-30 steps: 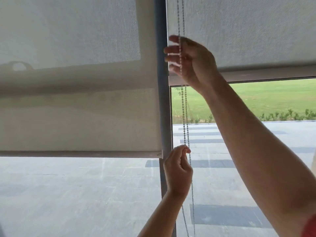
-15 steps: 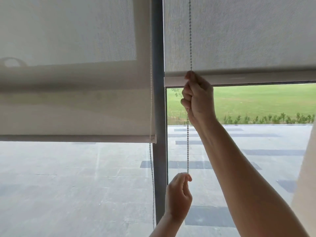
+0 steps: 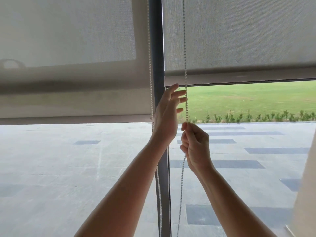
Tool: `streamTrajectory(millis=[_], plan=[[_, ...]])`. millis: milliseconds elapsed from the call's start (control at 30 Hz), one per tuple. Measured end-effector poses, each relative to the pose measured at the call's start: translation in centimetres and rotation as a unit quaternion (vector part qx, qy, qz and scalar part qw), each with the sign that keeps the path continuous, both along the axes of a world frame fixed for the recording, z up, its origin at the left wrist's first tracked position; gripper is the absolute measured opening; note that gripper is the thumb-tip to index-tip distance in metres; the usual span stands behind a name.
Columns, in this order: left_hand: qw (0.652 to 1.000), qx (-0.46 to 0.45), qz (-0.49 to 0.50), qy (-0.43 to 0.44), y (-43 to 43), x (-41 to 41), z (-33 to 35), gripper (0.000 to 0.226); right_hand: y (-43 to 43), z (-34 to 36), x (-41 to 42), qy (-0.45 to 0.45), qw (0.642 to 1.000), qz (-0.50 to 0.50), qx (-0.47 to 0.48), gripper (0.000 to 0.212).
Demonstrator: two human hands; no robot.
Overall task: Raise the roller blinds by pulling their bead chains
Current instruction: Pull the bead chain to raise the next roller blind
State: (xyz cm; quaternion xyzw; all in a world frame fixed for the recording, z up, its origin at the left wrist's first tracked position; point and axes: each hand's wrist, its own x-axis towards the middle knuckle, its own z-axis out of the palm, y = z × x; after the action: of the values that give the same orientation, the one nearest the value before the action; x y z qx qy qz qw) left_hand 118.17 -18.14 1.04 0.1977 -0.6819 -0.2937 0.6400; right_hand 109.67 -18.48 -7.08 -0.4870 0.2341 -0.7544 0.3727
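Note:
Two pale grey roller blinds hang partly raised. The right blind (image 3: 239, 40) ends higher than the left blind (image 3: 68, 93). The right blind's white bead chain (image 3: 184, 48) hangs in front of it and runs down past both hands. My right hand (image 3: 195, 144) is shut on this chain, pinching it at the thumb and forefinger below the blind's bottom bar. My left hand (image 3: 168, 113) is higher, just left of the chain, with its fingers spread; the fingertips reach the chain without closing on it. The left blind's chain (image 3: 150, 65) hangs untouched beside the frame post.
A dark grey frame post (image 3: 156, 48) stands between the two panes, behind my left hand. Outside the glass lie grey paving and a green lawn with small shrubs. A pale wall edge (image 3: 306, 185) shows at the far right.
My right hand has come down along the chain, from high on the blind to below its bottom bar. My left hand has let go lower down, risen above the right hand and opened.

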Motion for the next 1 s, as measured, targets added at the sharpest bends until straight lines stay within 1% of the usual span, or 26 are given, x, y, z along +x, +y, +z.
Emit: streamTrajectory(millis=[100,200,300,367,467,533,600,633,700,733,767,800,867,933,1000], plan=[[1.0,-0.004,-0.003,0.007,-0.1,-0.7,3.0,0.034,0.3,-2.0,1.0,0.008,1.0,0.003,0.024,0.031],[0.996,-0.008,0.025,0.087,-0.9,-1.1,1.8,0.019,0.6,-4.0,1.8,0.022,0.999,0.011,0.022,0.035],[0.987,-0.012,0.066,0.144,-1.4,-1.7,-1.0,0.029,0.9,-5.9,2.8,0.042,0.998,0.017,0.034,0.051],[0.985,-0.009,0.085,0.149,-1.7,-1.9,-2.8,0.032,1.0,-7.6,3.0,0.05,0.997,0.02,0.052,0.056],[0.985,-0.003,0.101,0.136,-2.0,-2.0,-5.5,0.032,0.6,-10.4,2.6,0.06,0.995,0.024,0.079,0.052],[0.986,-0.006,0.11,0.124,-1.9,-1.8,-7.1,0.031,0.4,-12.2,2.4,0.09,0.991,0.035,0.095,0.047],[0.984,-0.008,0.128,0.12,-1.9,-1.3,-8.1,0.03,0.3,-12.6,1.8,0.149,0.981,0.069,0.106,0.039],[0.983,-0.014,0.139,0.12,-1.9,-0.9,-8.3,0.03,-0.1,-11.9,1.2,0.194,0.97,0.098,0.112,0.034],[0.98,-0.034,0.158,0.119,-2.1,0.0,-8.5,0.032,-0.9,-8.4,-0.3,0.302,0.934,0.143,0.123,0.025],[0.979,-0.042,0.163,0.118,-2.1,0.4,-8.5,0.032,-1.5,-6.0,-1.1,0.337,0.921,0.15,0.125,0.025],[0.978,-0.047,0.168,0.116,-2.1,0.7,-8.5,0.031,-2.0,-3.2,-1.9,0.347,0.918,0.146,0.122,0.029],[0.977,-0.049,0.172,0.115,-2.1,0.9,-8.5,0.03,-2.4,-0.1,-2.4,0.34,0.925,0.134,0.109,0.032],[0.977,-0.049,0.176,0.114,-2.1,0.9,-8.5,0.028,-2.9,6.3,-2.6,0.283,0.951,0.117,0.053,0.034],[0.977,-0.043,0.18,0.104,-2.2,0.6,-8.5,0.028,-3.1,12.5,-1.8,0.189,0.968,0.164,-0.006,0.033],[0.979,-0.031,0.18,0.094,-2.1,0.1,-8.6,0.03,-2.8,17.5,-0.5,0.111,0.965,0.233,-0.049,0.027]])
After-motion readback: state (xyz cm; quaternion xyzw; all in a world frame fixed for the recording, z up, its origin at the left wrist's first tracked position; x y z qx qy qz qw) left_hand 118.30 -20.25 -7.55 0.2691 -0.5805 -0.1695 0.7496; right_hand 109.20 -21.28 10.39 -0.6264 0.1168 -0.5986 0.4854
